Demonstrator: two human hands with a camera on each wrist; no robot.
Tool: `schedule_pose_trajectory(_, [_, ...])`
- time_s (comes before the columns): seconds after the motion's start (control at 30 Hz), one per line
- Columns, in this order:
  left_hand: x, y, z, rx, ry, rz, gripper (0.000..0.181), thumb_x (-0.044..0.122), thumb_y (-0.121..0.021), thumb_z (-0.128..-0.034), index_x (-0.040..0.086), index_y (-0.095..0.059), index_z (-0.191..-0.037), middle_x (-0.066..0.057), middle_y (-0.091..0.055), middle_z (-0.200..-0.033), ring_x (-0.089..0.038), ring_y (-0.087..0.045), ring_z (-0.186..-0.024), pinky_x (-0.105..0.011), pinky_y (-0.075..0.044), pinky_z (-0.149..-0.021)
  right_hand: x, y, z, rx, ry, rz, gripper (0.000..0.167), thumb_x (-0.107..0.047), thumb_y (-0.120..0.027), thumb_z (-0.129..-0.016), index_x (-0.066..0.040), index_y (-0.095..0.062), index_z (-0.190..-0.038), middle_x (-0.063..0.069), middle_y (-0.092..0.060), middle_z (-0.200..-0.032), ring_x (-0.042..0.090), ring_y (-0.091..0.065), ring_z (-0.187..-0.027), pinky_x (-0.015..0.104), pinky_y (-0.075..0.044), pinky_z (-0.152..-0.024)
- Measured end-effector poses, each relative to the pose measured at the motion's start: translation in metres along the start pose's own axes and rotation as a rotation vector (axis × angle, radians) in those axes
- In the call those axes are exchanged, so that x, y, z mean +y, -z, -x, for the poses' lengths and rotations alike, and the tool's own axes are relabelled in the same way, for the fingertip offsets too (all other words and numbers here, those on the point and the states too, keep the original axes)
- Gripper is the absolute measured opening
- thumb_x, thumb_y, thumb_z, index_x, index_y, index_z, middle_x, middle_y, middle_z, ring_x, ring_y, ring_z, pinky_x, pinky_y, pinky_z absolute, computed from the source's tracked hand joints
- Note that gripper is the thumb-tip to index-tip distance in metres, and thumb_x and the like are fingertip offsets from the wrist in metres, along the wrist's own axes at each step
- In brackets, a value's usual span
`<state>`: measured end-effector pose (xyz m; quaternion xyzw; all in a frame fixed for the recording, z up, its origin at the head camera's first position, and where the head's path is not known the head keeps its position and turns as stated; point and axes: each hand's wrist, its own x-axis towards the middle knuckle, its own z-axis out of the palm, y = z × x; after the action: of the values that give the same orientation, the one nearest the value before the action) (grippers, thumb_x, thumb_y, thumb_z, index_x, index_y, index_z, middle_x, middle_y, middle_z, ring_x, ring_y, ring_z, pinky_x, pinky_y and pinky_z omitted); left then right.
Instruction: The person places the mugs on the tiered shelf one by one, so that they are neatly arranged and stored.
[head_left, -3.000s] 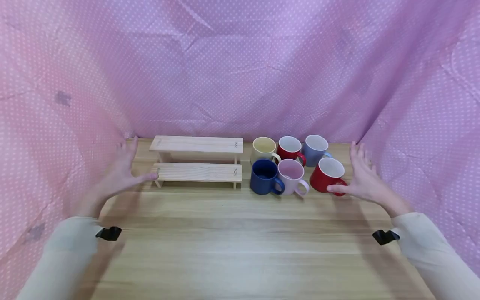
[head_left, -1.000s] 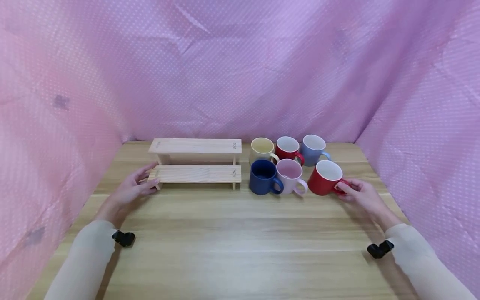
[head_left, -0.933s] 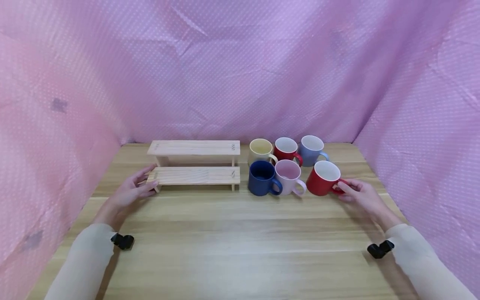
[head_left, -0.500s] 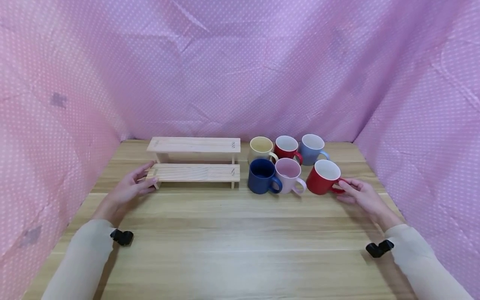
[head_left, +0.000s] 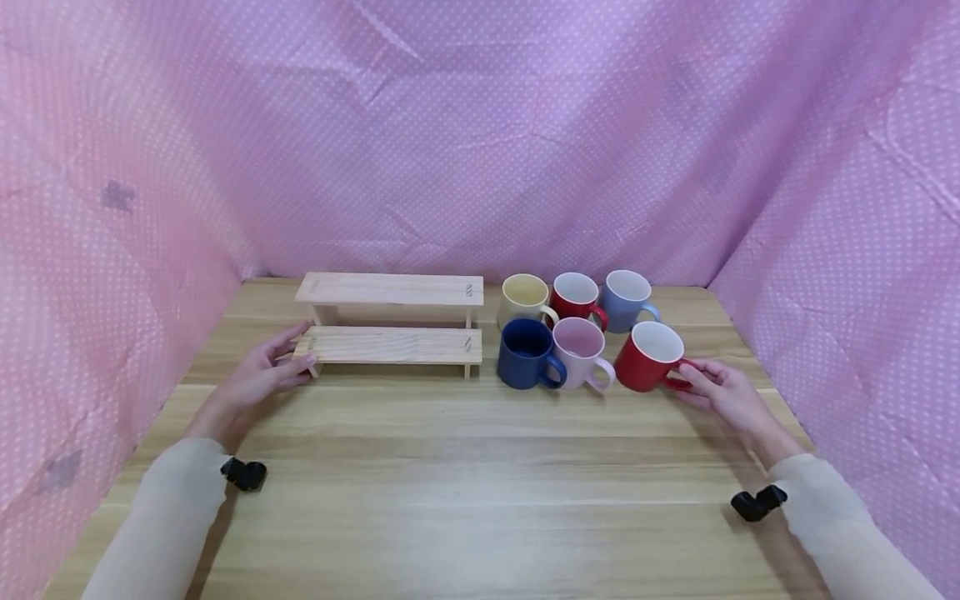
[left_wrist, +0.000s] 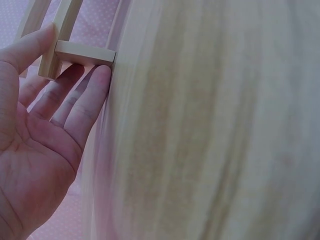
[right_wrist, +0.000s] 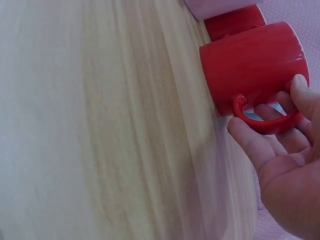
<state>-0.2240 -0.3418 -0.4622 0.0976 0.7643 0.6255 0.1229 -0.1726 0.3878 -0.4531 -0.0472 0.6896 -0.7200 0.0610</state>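
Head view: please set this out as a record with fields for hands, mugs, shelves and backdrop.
Left hand: pinches left end of front wooden shelf
Right hand: holds front red mug by its handle
Back mugs, left to right: yellow mug, rear red mug, light blue mug
Front mugs, same order: navy mug, pink mug, front red mug
Back wooden shelf: higher than front
Backdrop: pink cloth, white dots

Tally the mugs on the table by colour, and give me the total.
Red mugs: 2
Pale yellow mug: 1
Light blue mug: 1
Dark blue mug: 1
Pink mug: 1
Total: 6
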Motion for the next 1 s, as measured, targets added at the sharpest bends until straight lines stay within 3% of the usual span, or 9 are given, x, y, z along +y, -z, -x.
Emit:
schedule_pose_trajectory(0.27, [-0.003,-0.007,-0.002,-0.005,0.024,0.03,0.08,0.015,-0.065,-0.1013,0.014,-0.014,-0.164,-0.034,-0.029,-0.151,-0.021,-0.066,-0.109,-0.037,-0.055,-0.096,-0.002,0.004,0.002,0.028,0.027,-0.022,0.019,-0.003,-0.056,-0.104,-0.009,-0.073,-0.11,-0.001,-0.074,-0.109,0.014,-0.072,-0.101,0.033,-0.058,-0.086])
schedule_pose_trajectory(0.43, [-0.003,-0.006,-0.002,0.021,0.014,0.032,0.078,0.013,-0.064,-0.1016,0.013,-0.017,-0.163,-0.032,-0.033,-0.147,-0.019,-0.067,-0.107,-0.037,-0.057,-0.093,-0.002,0.001,0.001,0.038,0.036,-0.028,0.019,-0.003,-0.058,-0.103,-0.009,-0.073,-0.112,0.0,-0.075,-0.109,0.013,-0.071,-0.102,0.034,-0.058,-0.087])
schedule_pose_trajectory(0.6, [-0.001,-0.002,-0.004,0.002,0.008,0.0,0.078,0.016,-0.065,-0.1014,0.015,-0.018,-0.164,-0.033,-0.03,-0.149,-0.015,-0.067,-0.106,-0.036,-0.057,-0.092,-0.009,-0.003,0.003,0.04,0.08,-0.037,0.02,-0.003,-0.056,-0.104,-0.008,-0.073,-0.112,0.0,-0.075,-0.109,0.014,-0.073,-0.099,0.034,-0.059,-0.084])
schedule_pose_trajectory(0.8, [0.001,-0.001,-0.004,-0.004,0.011,-0.002,0.079,0.016,-0.064,-0.1019,0.013,-0.015,-0.164,-0.033,-0.03,-0.151,-0.012,-0.065,-0.108,-0.036,-0.056,-0.093,-0.035,-0.014,0.001,0.015,0.144,-0.101,0.021,0.001,-0.052,-0.104,-0.004,-0.072,-0.11,0.003,-0.075,-0.108,0.018,-0.073,-0.097,0.034,-0.059,-0.082])
schedule_pose_trajectory(1.0, [0.0,0.0,0.0,0.004,0.021,0.003,0.078,0.015,-0.064,-0.1018,0.013,-0.016,-0.163,-0.034,-0.03,-0.15,-0.012,-0.066,-0.107,-0.036,-0.057,-0.092,-0.071,-0.036,0.0,-0.025,0.151,-0.157,0.018,0.0,-0.052,-0.104,0.0,-0.069,-0.112,0.006,-0.073,-0.112,0.021,-0.073,-0.101,0.036,-0.06,-0.083])
